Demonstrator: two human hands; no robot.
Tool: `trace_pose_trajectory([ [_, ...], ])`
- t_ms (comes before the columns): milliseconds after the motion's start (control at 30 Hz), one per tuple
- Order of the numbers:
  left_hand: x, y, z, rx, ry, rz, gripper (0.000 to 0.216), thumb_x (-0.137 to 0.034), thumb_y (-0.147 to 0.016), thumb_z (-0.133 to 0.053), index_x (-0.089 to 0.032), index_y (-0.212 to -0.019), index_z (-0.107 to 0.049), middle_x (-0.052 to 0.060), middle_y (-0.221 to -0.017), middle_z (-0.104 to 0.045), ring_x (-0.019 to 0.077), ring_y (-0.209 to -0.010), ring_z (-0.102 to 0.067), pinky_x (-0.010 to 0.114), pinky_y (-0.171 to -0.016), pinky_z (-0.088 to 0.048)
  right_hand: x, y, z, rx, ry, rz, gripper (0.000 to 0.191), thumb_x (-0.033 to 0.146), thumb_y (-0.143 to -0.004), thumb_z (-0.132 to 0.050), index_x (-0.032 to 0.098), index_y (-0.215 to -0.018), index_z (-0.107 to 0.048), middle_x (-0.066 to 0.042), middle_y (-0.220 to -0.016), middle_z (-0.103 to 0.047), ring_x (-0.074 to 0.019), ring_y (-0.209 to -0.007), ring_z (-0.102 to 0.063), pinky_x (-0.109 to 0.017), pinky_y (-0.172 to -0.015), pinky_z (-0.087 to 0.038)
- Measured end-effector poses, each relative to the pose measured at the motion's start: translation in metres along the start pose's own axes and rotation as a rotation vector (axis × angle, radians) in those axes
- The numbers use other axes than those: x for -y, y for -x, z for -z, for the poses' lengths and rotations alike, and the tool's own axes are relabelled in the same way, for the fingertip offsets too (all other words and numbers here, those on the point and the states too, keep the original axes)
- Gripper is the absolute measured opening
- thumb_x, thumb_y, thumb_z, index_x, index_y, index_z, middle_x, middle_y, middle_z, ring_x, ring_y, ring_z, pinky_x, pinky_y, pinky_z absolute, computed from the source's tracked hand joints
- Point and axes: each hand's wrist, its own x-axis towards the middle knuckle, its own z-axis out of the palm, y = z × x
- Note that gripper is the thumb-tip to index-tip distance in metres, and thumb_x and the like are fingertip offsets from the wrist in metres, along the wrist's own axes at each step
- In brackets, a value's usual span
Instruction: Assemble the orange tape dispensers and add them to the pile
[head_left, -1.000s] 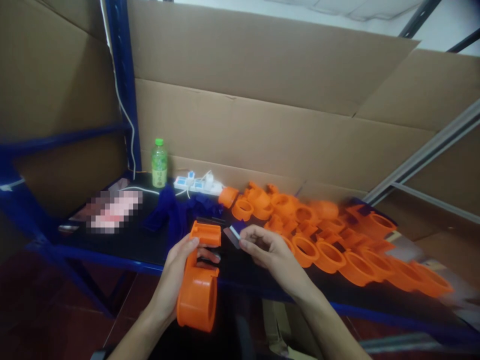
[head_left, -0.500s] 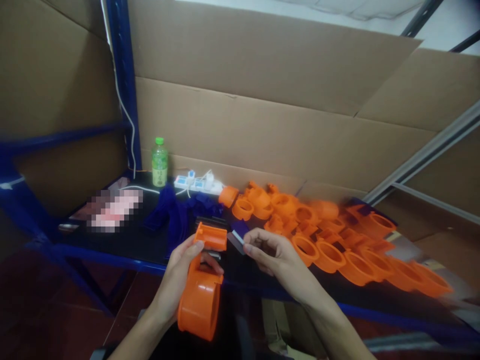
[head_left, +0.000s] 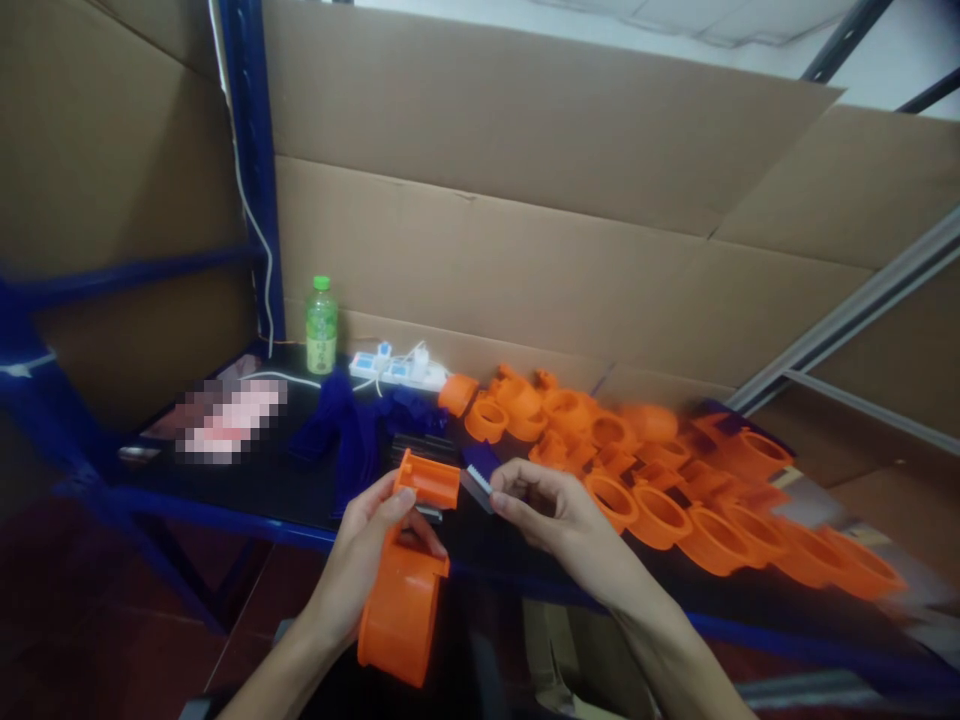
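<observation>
My left hand (head_left: 352, 570) is wrapped round an orange plastic tape-dispenser body (head_left: 403, 592), held upright at the near edge of the black shelf (head_left: 247, 478). The thumb rests near the dispenser's upper orange block (head_left: 429, 480). My right hand (head_left: 551, 512) pinches a small grey-and-blue toothed blade piece (head_left: 477, 484) just right of that block, a short gap apart from it.
Several loose orange dispenser bodies (head_left: 660, 480) lie heaped across the right half of the shelf. Blue parts (head_left: 352, 425) lie behind my hands. A green bottle (head_left: 321, 327) and a white power strip (head_left: 397, 370) stand at the back against cardboard walls. A blue rack post (head_left: 251, 170) rises left.
The dispenser in my left hand has tilted and shifted slightly right. My right hand with the blade piece has edged a little to the right and stays close to the upper block.
</observation>
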Motion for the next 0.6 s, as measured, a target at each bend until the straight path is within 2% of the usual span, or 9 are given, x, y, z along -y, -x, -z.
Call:
trace_pose_trajectory([
  [100, -0.002, 0.001, 0.001, 0.019, -0.091, 0.004, 0.03, -0.041, -0.091, -0.056, -0.016, -0.104, -0.066, 0.005, -0.065, -0.071, 0.0171, -0.058, -0.067, 0.022, -0.054, -0.048, 0.008, 0.002, 0.007, 0.002, 0.168, 0.066, 0.028, 0.044, -0.089, -0.062, 0.018, -0.079, -0.059, 0.002, -0.068, -0.051, -0.0107, -0.063, -0.044, -0.023, -0.056, -0.033],
  [267, -0.005, 0.001, 0.006, 0.068, -0.184, -0.015, 0.036, -0.043, -0.089, -0.061, -0.016, -0.112, -0.065, 0.005, -0.064, -0.071, 0.0185, -0.057, -0.069, 0.023, -0.054, -0.048, 0.018, 0.0, 0.022, 0.091, 0.369, 0.083, 0.023, 0.039, -0.091, -0.059, 0.019, -0.079, -0.061, 0.001, -0.07, -0.055, -0.0121, -0.064, -0.045, -0.025, -0.055, -0.031],
  [400, -0.003, 0.001, 0.004, 0.067, -0.236, -0.012, 0.047, -0.045, -0.087, -0.064, -0.015, -0.124, -0.061, 0.005, -0.063, -0.072, 0.0203, -0.056, -0.071, 0.024, -0.054, -0.049, 0.022, -0.007, 0.026, 0.132, 0.386, 0.047, 0.024, 0.04, -0.09, -0.06, 0.019, -0.079, -0.062, 0.001, -0.068, -0.052, -0.0113, -0.061, -0.043, -0.025, -0.054, -0.031],
  [600, 0.01, 0.002, -0.005, 0.09, -0.264, -0.014, 0.048, -0.044, -0.086, -0.065, -0.016, -0.124, -0.062, 0.005, -0.065, -0.073, 0.022, -0.058, -0.073, 0.024, -0.056, -0.051, 0.021, -0.019, 0.025, 0.214, 0.322, 0.031, 0.02, 0.035, -0.086, -0.066, 0.018, -0.077, -0.066, 0.002, -0.067, -0.052, -0.0105, -0.062, -0.045, -0.024, -0.057, -0.035],
])
